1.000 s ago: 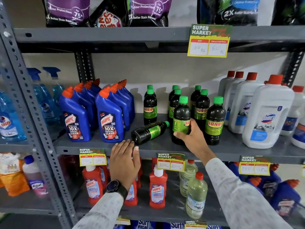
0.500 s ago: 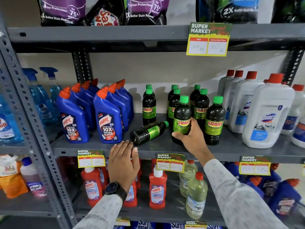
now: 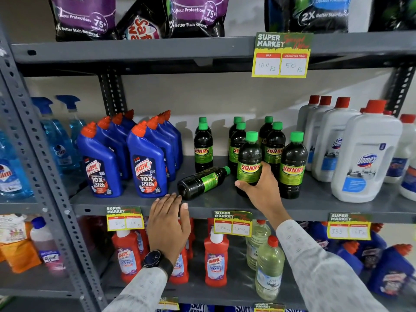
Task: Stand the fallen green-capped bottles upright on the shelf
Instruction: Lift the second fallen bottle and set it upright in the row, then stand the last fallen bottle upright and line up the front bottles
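Observation:
One dark green-capped bottle [image 3: 203, 182] lies on its side on the grey middle shelf [image 3: 315, 204], cap pointing right and back. Several more green-capped bottles stand upright behind and to the right of it. My right hand [image 3: 258, 190] wraps the lower part of the front upright bottle [image 3: 249, 162], which stands on the shelf. My left hand [image 3: 169, 219] rests flat at the shelf's front edge, fingers spread, fingertips just short of the fallen bottle's base.
Blue Harpic bottles [image 3: 146, 163] crowd the shelf to the left of the fallen bottle. Large white red-capped jugs [image 3: 364, 158] stand to the right. Price tags [image 3: 233, 222] hang on the shelf edge. Red bottles fill the shelf below, detergent bags the one above.
My right hand has shifted slightly on the upright bottle, which stays standing. My left hand and the fallen bottle are where they were.

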Motion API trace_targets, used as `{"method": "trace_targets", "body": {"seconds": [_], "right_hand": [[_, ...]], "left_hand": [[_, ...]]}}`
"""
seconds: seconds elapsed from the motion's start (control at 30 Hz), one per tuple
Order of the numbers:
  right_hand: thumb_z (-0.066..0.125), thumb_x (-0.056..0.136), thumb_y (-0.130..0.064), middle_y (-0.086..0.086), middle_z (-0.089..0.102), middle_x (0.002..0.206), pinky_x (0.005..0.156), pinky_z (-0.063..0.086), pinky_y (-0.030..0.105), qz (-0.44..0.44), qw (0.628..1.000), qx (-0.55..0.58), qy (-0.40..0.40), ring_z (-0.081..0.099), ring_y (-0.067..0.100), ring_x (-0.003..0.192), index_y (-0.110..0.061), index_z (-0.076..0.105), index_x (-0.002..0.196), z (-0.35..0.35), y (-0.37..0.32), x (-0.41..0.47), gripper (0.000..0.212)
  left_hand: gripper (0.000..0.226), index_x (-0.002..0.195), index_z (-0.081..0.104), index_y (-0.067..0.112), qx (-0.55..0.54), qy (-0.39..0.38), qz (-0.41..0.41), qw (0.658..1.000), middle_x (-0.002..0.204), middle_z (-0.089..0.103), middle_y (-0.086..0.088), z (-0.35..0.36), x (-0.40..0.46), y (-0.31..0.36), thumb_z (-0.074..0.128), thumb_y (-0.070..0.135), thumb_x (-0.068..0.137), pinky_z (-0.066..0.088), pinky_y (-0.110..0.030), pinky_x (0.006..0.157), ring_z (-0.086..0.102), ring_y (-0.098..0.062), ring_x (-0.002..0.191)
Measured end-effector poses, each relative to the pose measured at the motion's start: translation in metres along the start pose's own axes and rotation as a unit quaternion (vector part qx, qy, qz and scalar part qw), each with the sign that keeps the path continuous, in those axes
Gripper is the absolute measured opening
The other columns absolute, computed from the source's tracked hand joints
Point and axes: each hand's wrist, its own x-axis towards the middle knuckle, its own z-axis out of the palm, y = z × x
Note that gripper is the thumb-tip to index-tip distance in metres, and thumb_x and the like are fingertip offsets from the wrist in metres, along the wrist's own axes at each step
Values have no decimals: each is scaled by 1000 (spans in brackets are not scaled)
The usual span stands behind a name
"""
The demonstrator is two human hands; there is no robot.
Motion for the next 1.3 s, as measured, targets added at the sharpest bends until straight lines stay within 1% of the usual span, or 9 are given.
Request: {"method": "trace_targets", "body": {"seconds": [0.23, 0.37, 0.43, 0.53, 0.7, 0.83, 1.0, 1.1, 1.3], "right_hand": [[85, 80, -50, 6, 58, 140, 107, 49, 51, 1, 999, -32, 17, 55, 25, 131, -16, 44, 151, -7, -3, -17, 89], [79, 90, -37, -2, 59, 108, 81, 57, 41, -64, 986, -52, 145, 62, 19, 93, -19, 58, 120, -8, -11, -44, 41], [74, 94, -37, -5, 66, 87, 73, 60, 41, -73, 991, -71, 84, 64, 12, 76, -20, 64, 108, -3, -24, -49, 24], [68, 93, -56, -5, 70, 65, 66, 57, 31, -40, 993, -98, -60, 68, 6, 62, -15, 68, 116, 21, -55, -47, 47], [62, 81, -81, 10, 67, 123, 69, 62, 38, 198, 962, -13, -185, 70, 31, 103, -9, 61, 132, 60, -99, -19, 87], [68, 84, -73, 11, 58, 135, 61, 59, 41, 293, 940, 62, -167, 64, 36, 108, -14, 57, 142, 78, -108, 0, 83], [90, 75, -37, 13, 68, 120, 68, 67, 51, 333, 928, 103, -133, 68, 38, 95, -12, 65, 96, 94, -101, 10, 42], [94, 70, -20, 16, 70, 115, 62, 66, 52, 358, 909, 183, -114, 69, 41, 100, -11, 66, 100, 93, -99, 11, 42], [97, 64, -23, 8, 69, 95, 65, 67, 53, 271, 942, 190, -60, 71, 32, 91, -20, 55, 84, 81, -105, 8, 47]], "left_hand": [[41, 123, 72, 11, 2, -13, -2, 1000, 129, 72, -8, -4, 0, 3, 47, 35, 103, 39, -43, 117, 63, -24, 124], [40, 123, 72, 11, -5, -12, -3, 1000, 129, 72, -8, -5, 1, 3, 47, 35, 103, 39, -42, 117, 63, -24, 124], [40, 122, 72, 10, -16, -8, -4, 1000, 128, 72, -9, -6, 1, 4, 47, 34, 103, 38, -43, 118, 63, -25, 123], [39, 122, 72, 8, -17, -8, -2, 1000, 127, 72, -11, -7, 1, 4, 48, 32, 102, 38, -44, 117, 64, -27, 122], [46, 126, 71, 9, -9, -44, -3, 999, 132, 71, -11, -12, 2, 6, 41, 36, 105, 36, -43, 119, 62, -26, 128], [45, 128, 71, 10, -24, -55, -6, 998, 135, 69, -9, -16, 3, 5, 43, 35, 104, 36, -44, 120, 60, -25, 131], [44, 127, 71, 9, -27, -68, -4, 997, 135, 69, -10, -19, 2, 4, 45, 35, 103, 36, -44, 120, 60, -27, 131], [45, 129, 70, 10, -29, -75, -4, 997, 136, 68, -9, -22, 2, 3, 43, 36, 104, 35, -44, 121, 59, -25, 132], [46, 129, 69, 8, -19, -82, 10, 996, 136, 69, -10, -23, 3, 3, 43, 35, 103, 39, -46, 119, 60, -25, 131]]}}
